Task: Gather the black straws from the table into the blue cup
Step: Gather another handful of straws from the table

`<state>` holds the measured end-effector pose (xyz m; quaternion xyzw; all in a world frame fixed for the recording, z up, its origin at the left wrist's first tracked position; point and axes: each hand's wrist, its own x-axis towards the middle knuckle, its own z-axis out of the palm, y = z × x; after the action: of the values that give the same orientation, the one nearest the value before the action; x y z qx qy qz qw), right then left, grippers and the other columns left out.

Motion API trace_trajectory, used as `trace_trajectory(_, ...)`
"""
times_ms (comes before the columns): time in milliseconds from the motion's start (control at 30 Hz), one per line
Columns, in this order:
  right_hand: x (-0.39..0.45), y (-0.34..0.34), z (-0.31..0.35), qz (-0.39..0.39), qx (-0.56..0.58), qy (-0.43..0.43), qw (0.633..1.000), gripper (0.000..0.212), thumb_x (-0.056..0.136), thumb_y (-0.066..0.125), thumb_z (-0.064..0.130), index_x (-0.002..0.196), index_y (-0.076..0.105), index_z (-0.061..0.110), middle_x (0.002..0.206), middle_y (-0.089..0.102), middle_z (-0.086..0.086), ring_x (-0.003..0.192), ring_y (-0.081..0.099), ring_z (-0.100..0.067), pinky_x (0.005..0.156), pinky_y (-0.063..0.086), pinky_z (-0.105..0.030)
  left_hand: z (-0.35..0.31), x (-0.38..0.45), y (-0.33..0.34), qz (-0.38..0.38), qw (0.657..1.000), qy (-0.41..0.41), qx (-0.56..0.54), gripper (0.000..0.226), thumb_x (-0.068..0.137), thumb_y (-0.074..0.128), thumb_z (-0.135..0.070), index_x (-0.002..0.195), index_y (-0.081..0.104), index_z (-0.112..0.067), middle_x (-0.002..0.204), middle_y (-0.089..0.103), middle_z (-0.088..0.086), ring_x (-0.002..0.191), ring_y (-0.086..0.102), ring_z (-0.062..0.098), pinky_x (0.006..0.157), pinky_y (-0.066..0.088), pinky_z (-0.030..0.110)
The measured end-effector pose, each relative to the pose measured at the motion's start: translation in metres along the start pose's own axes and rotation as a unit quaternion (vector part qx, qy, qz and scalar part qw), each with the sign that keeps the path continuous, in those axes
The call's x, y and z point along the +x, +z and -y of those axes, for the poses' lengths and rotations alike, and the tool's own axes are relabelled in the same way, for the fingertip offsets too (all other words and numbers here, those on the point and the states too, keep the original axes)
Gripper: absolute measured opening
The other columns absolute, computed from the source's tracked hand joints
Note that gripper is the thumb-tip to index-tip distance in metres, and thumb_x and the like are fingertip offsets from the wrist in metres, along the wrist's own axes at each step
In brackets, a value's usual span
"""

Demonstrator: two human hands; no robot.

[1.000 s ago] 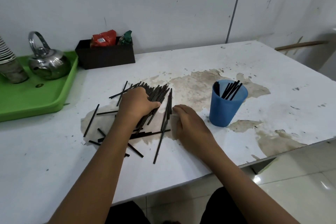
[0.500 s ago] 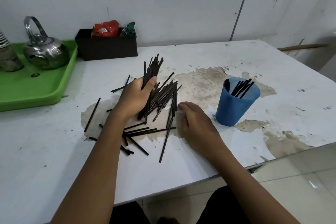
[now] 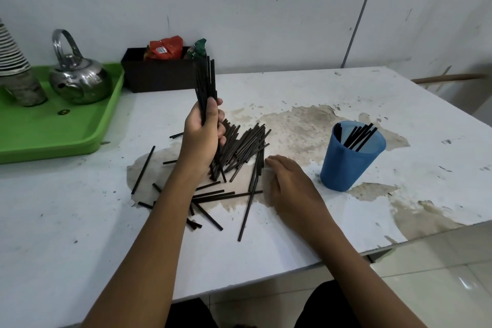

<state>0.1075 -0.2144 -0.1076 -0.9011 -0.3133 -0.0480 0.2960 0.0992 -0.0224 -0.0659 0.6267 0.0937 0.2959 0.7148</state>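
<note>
My left hand (image 3: 203, 133) grips a bundle of black straws (image 3: 205, 82), held upright above the table with its lower ends among the pile. A heap of loose black straws (image 3: 243, 149) lies on the white table (image 3: 306, 88) just right of that hand, and more straws (image 3: 213, 200) are scattered nearer to me. My right hand (image 3: 288, 181) rests flat on the table beside the heap, fingers straight and holding nothing. The blue cup (image 3: 348, 162) stands upright to the right of my right hand with several straws inside it.
A green tray (image 3: 53, 133) at the far left carries a steel kettle (image 3: 78, 80) and a stack of cups (image 3: 13, 61). A dark box (image 3: 159, 74) with snack packets sits against the wall. The table's front edge runs close to my body.
My left hand closed on a bunch of straws in the pile and raised it upright, higher than half a second ago. My right hand stayed flat beside the heap.
</note>
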Motion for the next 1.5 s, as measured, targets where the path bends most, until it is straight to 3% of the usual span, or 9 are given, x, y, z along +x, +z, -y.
trace_trajectory(333, 0.002, 0.004, -0.009, -0.007, 0.041, -0.009, 0.999, 0.036, 0.089, 0.047, 0.003, 0.119, 0.06, 0.018, 0.119, 0.053, 0.013, 0.107, 0.036, 0.009, 0.091, 0.034, -0.015, 0.011, -0.022, 0.019, -0.042, 0.993, 0.09, 0.07, 0.025, 0.104, 0.041, -0.045, 0.102, 0.059, -0.028, 0.07, 0.046, -0.009, 0.052, 0.037, 0.007, 0.049, 0.032, 0.024)
trace_trajectory(467, 0.004, -0.002, -0.009, -0.004, 0.11, 0.005, 0.994, 0.042, 0.097, 0.036, 0.008, 0.129, 0.058, 0.022, 0.132, 0.057, 0.008, 0.118, 0.05, -0.004, 0.099, 0.04, -0.017, 0.015, -0.023, 0.019, -0.036, 0.989, 0.093, 0.113, 0.038, 0.098, 0.042, -0.059, 0.103, 0.06, -0.026, 0.072, 0.05, -0.013, 0.058, 0.044, 0.004, 0.056, 0.038, 0.026)
trace_trajectory(567, 0.006, -0.011, -0.002, -0.024, 0.186, 0.021, 0.982, 0.049, 0.094, 0.035, -0.005, 0.126, 0.061, 0.022, 0.128, 0.061, 0.005, 0.106, 0.054, 0.003, 0.087, 0.039, -0.004, 0.015, -0.023, 0.016, -0.024, 0.989, 0.08, 0.124, 0.044, 0.09, 0.044, -0.071, 0.093, 0.058, -0.029, 0.07, 0.05, -0.015, 0.058, 0.044, 0.002, 0.057, 0.038, 0.024)
trace_trajectory(667, 0.017, -0.021, 0.014, -0.043, 0.238, 0.026, 0.97, 0.056, 0.09, 0.033, -0.013, 0.13, 0.059, 0.016, 0.133, 0.06, 0.004, 0.118, 0.05, 0.006, 0.097, 0.032, -0.001, 0.014, -0.027, 0.017, 0.007, 0.989, 0.066, 0.135, 0.043, 0.084, 0.049, -0.074, 0.076, 0.053, -0.032, 0.056, 0.044, -0.014, 0.045, 0.036, 0.001, 0.045, 0.032, 0.016)
trace_trajectory(833, 0.045, -0.045, 0.052, -0.057, 0.321, -0.029, 0.945, 0.063, 0.092, 0.029, -0.013, 0.142, 0.046, 0.02, 0.143, 0.052, 0.005, 0.131, 0.045, -0.001, 0.11, 0.034, -0.014, 0.017, -0.028, 0.016, 0.009, 0.993, 0.044, 0.111, 0.052, 0.079, 0.066, -0.066, 0.082, 0.058, -0.015, 0.054, 0.046, -0.016, 0.045, 0.04, 0.0, 0.047, 0.036, 0.016)
trace_trajectory(1100, 0.077, -0.051, 0.071, -0.007, 0.177, -0.102, 0.979, 0.078, 0.081, 0.029, -0.015, 0.147, 0.04, 0.024, 0.153, 0.039, 0.003, 0.136, 0.027, 0.001, 0.106, 0.02, -0.002, 0.021, -0.026, 0.014, 0.0, 0.989, 0.038, 0.146, 0.03, 0.085, 0.069, -0.032, 0.068, 0.053, -0.014, 0.054, 0.047, 0.0, 0.049, 0.046, 0.019, 0.05, 0.04, 0.032)
trace_trajectory(1233, 0.083, -0.045, 0.066, 0.045, 0.157, -0.084, 0.983, 0.07, 0.086, 0.034, -0.013, 0.143, 0.047, 0.025, 0.15, 0.044, 0.0, 0.123, 0.052, -0.005, 0.106, 0.032, -0.016, 0.02, -0.026, 0.012, -0.025, 0.982, 0.038, 0.186, 0.04, 0.076, 0.059, -0.06, 0.053, 0.047, -0.029, 0.041, 0.04, -0.012, 0.038, 0.035, 0.005, 0.044, 0.03, 0.024)
trace_trajectory(1433, 0.082, -0.047, 0.072, 0.028, 0.262, -0.062, 0.963, 0.066, 0.078, 0.031, 0.002, 0.139, 0.052, 0.017, 0.145, 0.051, -0.001, 0.137, 0.041, -0.009, 0.106, 0.028, -0.006, 0.022, -0.024, 0.011, -0.046, 0.984, 0.054, 0.163, 0.068, 0.08, 0.054, -0.071, 0.059, 0.056, -0.006, 0.046, 0.054, 0.005, 0.04, 0.051, 0.013, 0.046, 0.041, 0.029)
trace_trajectory(1500, 0.079, -0.047, 0.074, 0.025, 0.265, -0.071, 0.961, 0.067, 0.078, 0.031, 0.01, 0.141, 0.05, 0.019, 0.146, 0.05, 0.001, 0.136, 0.04, -0.006, 0.103, 0.028, -0.002, 0.021, -0.024, 0.013, -0.037, 0.986, 0.054, 0.155, 0.054, 0.086, 0.054, -0.064, 0.053, 0.055, -0.02, 0.042, 0.051, -0.003, 0.036, 0.046, 0.007, 0.044, 0.036, 0.022)
